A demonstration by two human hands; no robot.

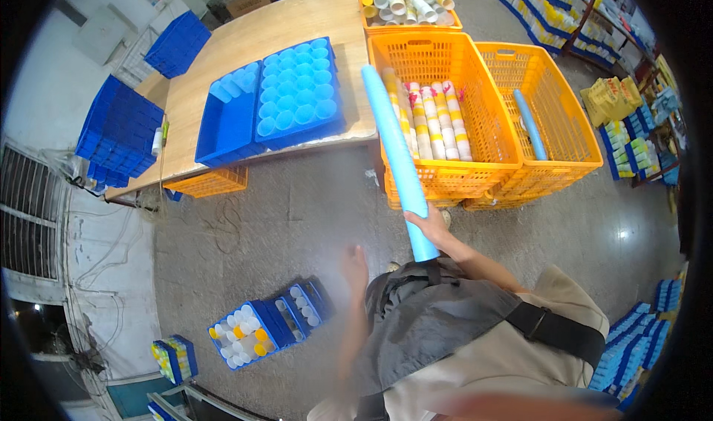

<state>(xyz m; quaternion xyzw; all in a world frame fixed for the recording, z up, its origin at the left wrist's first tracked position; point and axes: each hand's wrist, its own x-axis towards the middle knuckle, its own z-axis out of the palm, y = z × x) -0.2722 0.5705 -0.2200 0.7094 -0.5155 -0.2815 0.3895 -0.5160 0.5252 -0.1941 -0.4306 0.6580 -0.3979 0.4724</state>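
Observation:
My right hand [431, 226] is closed around the lower end of a long stack of nested blue cups [395, 142]. The stack leans up and away to the left, its far end beside the table edge and in front of an orange crate [486, 135]. Lower and to the left hangs my left hand [356, 267], blurred; whether its fingers are apart or closed is not clear, and nothing shows in it. On the table, one blue bin [338, 86] is filled with rows of light blue cups [297, 86]. The blue bin beside it [223, 127] has a few cups lying at its far end.
Stacked cups in white and yellow [438, 124] lie in the orange crate. Another orange crate [575, 124] at its right holds a blue stack [530, 124]. Blue bins of white and yellow cups [241, 335] stand on the floor at left. The wooden table [245, 38] is ahead.

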